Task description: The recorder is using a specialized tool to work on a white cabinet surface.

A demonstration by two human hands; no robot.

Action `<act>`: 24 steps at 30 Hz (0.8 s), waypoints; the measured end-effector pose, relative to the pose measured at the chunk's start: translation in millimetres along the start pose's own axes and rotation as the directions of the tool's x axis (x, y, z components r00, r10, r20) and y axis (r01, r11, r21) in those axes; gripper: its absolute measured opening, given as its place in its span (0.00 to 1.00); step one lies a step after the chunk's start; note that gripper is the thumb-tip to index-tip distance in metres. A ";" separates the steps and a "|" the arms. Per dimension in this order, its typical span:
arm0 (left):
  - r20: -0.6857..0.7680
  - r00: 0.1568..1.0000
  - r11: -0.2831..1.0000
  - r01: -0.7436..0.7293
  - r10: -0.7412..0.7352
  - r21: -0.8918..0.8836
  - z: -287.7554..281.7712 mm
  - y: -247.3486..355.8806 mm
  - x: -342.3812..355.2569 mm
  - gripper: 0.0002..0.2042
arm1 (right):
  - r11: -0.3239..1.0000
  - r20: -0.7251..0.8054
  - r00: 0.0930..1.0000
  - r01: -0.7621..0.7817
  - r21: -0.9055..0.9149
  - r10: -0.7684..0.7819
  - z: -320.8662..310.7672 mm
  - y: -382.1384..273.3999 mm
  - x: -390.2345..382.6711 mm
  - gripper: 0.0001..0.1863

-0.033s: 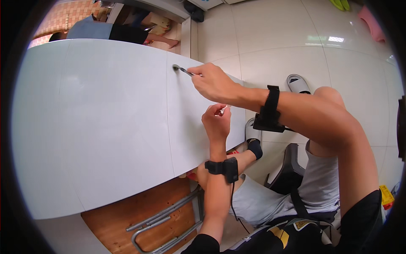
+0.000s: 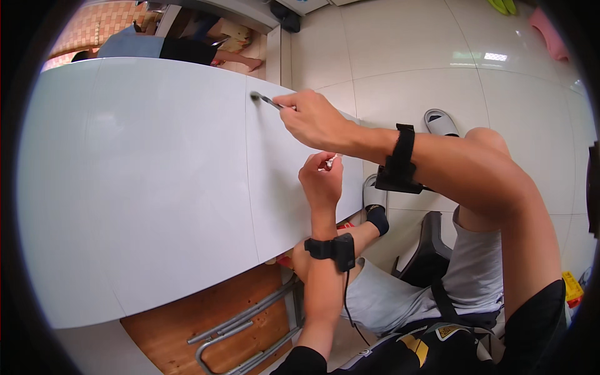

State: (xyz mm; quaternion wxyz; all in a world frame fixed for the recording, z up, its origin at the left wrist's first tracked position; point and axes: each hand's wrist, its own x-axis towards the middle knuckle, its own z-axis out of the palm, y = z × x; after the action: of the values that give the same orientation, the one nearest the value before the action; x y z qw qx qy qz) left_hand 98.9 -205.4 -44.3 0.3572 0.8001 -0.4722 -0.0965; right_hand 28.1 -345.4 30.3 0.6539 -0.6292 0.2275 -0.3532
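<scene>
My right hand (image 2: 312, 122) is closed around a slim metallic-looking handle with a dark rounded head (image 2: 255, 95), like a small brush; it is over the white tabletop (image 2: 156, 187) near a seam, and I cannot tell whether the head touches the surface. Just below, my left hand (image 2: 320, 178) is closed with fingertips pinched on a small crumpled white thing (image 2: 331, 161), partly hidden by the fingers. Both forearms wear black strapped devices.
Beyond the table lies or sits another person (image 2: 131, 47), partly hidden. Below the near edge are a wooden board (image 2: 162, 319) and metal tubes (image 2: 231, 319). Grey slippers (image 2: 440, 122), a dark seat (image 2: 425, 250), a pink item (image 2: 550, 34) and green footwear (image 2: 503, 6) are around the tiled floor.
My right hand and the tool in it have shifted slightly up and to the left. My left hand has barely moved.
</scene>
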 end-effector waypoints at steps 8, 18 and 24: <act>0.005 0.997 0.997 -0.081 0.081 -0.011 -0.2 41.8 -12.4 0.05 | 0.999 -0.085 0.995 0.050 0.009 -0.049 12.5 2.1 2.3 0.24; 0.196 0.979 0.995 -0.074 0.060 0.069 -14.8 40.1 -20.8 0.05 | 0.995 -0.048 0.994 0.098 -0.018 -0.098 19.5 -20.1 -9.8 0.12; 0.148 0.986 0.984 -0.053 0.078 -0.169 4.8 49.6 -27.5 0.06 | 0.996 0.009 0.996 -0.086 0.024 0.086 2.8 -5.1 4.8 0.13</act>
State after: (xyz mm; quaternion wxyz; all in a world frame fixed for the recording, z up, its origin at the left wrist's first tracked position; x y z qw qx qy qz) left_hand 47.8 -199.8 -19.9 0.3872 0.7420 -0.5150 -0.1850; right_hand 32.4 -347.0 36.3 0.6771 -0.6121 0.2474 -0.3249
